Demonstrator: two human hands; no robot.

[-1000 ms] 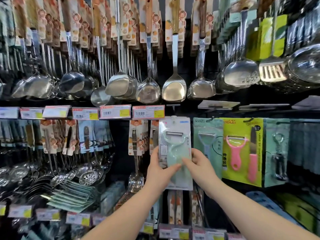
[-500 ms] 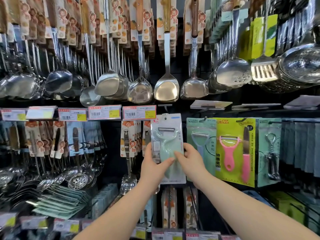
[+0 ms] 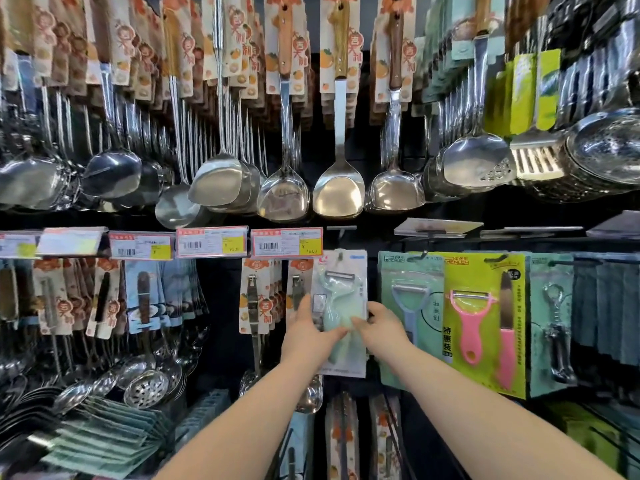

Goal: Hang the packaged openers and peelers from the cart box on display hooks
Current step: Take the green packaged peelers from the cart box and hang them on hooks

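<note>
A white card pack with a pale green peeler is held upright against the display, its top hole at a hook below the price tags. My left hand grips the pack's left side and my right hand grips its right side, both at the peeler's handle. To the right hang a teal pack with a blue peeler, a yellow-green pack with a pink peeler, and a teal pack with a metal opener. The cart box is out of view.
Steel ladles and spatulas hang in rows overhead. Price tags line the rail. Skimmers and carded spoons fill the lower left. More dark teal packs hang at the far right.
Both hands have lifted the green peeler pack slightly higher and pushed it toward the hook; the view shifted a little to the right.
</note>
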